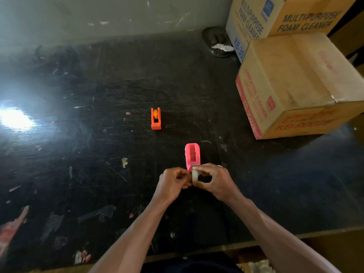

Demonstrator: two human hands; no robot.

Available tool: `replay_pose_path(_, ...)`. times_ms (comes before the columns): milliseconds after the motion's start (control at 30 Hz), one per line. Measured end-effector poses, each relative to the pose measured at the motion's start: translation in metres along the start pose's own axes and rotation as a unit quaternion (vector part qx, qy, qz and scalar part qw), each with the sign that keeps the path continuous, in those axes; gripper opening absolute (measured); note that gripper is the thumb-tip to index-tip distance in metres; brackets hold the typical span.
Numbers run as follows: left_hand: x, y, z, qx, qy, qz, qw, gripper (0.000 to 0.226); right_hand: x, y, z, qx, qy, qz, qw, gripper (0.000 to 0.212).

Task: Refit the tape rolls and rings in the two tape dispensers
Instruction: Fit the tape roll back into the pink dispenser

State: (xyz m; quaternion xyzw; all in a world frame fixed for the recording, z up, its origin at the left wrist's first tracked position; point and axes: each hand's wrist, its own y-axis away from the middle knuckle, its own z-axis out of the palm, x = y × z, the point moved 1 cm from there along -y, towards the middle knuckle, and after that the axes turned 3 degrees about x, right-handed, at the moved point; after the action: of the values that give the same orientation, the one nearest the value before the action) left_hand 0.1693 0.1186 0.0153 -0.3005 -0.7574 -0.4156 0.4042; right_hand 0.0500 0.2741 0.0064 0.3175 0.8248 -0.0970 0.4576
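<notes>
One clear plastic tape roll is gripped by curled fingers of the right hand and pinched at its edge by the left hand. One pink plastic tape dispenser is seen just beyond, 12 o'clock. One orange plastic tape dispenser, yellow ring seated, 11 o'clock, farther. Two cardboard boxes, 2 o'clock.
</notes>
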Motion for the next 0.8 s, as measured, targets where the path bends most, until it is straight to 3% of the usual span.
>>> replay_pose_path(100,0.001,-0.001,-0.003,0.006,0.006,-0.002,1.000,0.019,0.003,0.003,0.006,0.029,-0.028,0.046,0.998,0.058)
replay_pose_path(267,0.003,-0.004,-0.006,0.014,0.020,0.000,1.000,0.015,0.005,0.008,0.012,0.089,-0.086,0.086,0.989,0.041)
replay_pose_path(567,0.010,-0.024,-0.003,0.021,-0.004,-0.013,1.000,0.010,0.006,-0.001,0.011,0.097,-0.105,0.094,0.985,0.026)
replay_pose_path(800,0.018,-0.057,0.002,0.053,0.005,-0.036,0.998,0.007,0.009,-0.033,0.010,0.111,-0.100,0.120,0.981,0.032)
